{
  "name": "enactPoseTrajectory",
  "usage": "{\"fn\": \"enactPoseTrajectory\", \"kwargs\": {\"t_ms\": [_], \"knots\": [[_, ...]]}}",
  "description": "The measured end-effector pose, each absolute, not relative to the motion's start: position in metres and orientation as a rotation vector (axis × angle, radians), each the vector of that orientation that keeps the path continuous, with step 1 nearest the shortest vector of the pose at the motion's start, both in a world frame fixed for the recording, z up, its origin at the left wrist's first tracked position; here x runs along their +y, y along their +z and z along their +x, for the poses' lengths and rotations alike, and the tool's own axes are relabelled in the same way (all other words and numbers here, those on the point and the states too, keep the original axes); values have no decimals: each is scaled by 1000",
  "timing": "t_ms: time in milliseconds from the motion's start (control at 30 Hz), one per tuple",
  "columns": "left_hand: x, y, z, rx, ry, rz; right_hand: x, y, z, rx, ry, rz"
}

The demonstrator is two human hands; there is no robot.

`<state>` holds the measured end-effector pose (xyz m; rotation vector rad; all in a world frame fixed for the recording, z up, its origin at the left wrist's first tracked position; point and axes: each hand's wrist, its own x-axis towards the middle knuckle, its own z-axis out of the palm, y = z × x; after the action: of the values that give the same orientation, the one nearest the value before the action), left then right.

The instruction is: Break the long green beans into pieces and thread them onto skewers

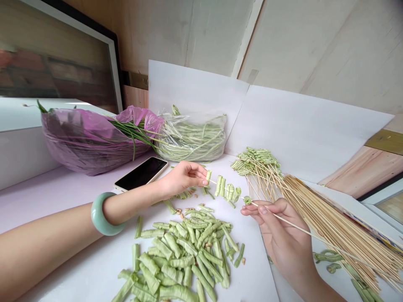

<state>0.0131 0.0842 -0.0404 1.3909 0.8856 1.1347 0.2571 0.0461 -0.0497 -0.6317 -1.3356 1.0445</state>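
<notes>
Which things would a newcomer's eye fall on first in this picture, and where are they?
Probably the heap of cut green beans in the foreground. Above it, the left hand pinches a bean piece at one end of a thin stick, which the right hand holds. The purple bag at back left and pale green bangle on the left wrist also stand out.

With the heap of bean pieces [185,256] as clock centre on the surface [248,283], the phone [141,174] lies at eleven. Farther out, the bag of stems [94,140] rests between ten and eleven, just beside the bag of long beans [195,140] at twelve, before an upright panel [189,88]. The held skewer [220,186] runs from the left grip [203,180] at twelve toward three, through the right grip [256,207]. Loaded skewers [260,161] lie between one and two, bare skewers [340,222] between two and three.
</notes>
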Motion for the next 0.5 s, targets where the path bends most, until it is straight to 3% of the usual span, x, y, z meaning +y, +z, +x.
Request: {"fn": "enactPoseTrajectory", "kwargs": {"t_ms": [500], "knots": [[75, -44, 27, 835, 1156, 1216, 46, -55, 259, -1399, 1098, -641]]}}
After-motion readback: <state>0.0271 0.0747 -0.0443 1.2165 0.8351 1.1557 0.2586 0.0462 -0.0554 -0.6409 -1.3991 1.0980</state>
